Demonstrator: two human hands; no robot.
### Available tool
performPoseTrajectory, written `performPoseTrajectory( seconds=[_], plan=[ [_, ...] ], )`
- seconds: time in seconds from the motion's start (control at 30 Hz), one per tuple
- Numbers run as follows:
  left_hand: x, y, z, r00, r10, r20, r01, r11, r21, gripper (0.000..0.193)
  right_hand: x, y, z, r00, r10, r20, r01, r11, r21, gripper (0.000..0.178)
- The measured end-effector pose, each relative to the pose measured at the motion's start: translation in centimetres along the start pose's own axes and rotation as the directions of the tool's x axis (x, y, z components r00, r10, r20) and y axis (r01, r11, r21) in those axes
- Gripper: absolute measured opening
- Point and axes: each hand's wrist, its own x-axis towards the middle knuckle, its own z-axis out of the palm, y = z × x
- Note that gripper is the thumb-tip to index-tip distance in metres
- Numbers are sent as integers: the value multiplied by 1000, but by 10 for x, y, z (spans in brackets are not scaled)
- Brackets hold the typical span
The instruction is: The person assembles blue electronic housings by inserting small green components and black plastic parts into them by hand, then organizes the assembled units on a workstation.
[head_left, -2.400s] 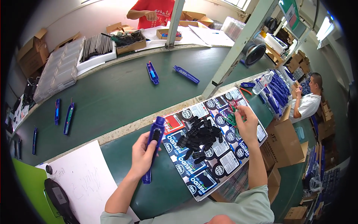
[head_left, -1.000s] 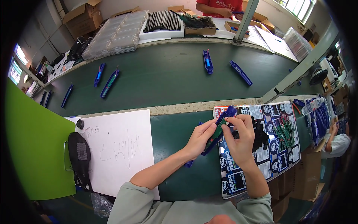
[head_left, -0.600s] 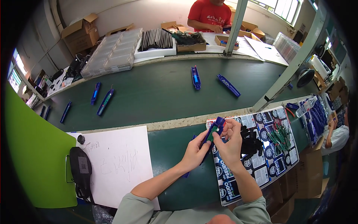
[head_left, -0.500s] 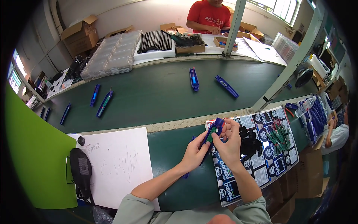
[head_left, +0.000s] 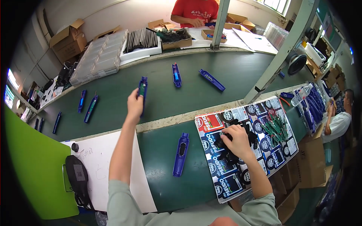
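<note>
Blue casing point(head_left: 142, 88) gripped in left hand point(head_left: 134, 106), arm now stretched out over green belt point(head_left: 113, 109); moments ago both hands joined on it at mat. Assembly looks finished. Right hand point(head_left: 236, 141), fingers curled, rests in black parts point(head_left: 226, 150) on glossy printed mat point(head_left: 245, 177). Second casing point(head_left: 180, 154), long hard plastic, lies between arms.

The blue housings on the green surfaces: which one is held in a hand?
The blue housing in the left hand, raised over the far green belt. The others, such as the one near the white sheet, lie untouched.
</note>
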Motion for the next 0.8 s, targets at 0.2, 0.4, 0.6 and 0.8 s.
performPoseTrajectory(
  seconds=[0.2,0.4,0.6,0.8],
  plan=[
    [55,-52,-23,997,43,-67,7,792,610,40,-3,-16,9,980,-184,75,193,973,-127,21],
    [47,-31,-8,982,97,-162,87,529,844,49,-13,-12,-3,954,-247,170,268,957,-114,10],
    [50,29,81,937,344,58,-269,608,747,36,-11,-15,-10,976,-214,39,217,971,-102,21],
    [49,47,166,715,585,382,-674,435,597,30,-19,-17,-20,990,-17,-138,27,997,67,27]
  ],
)
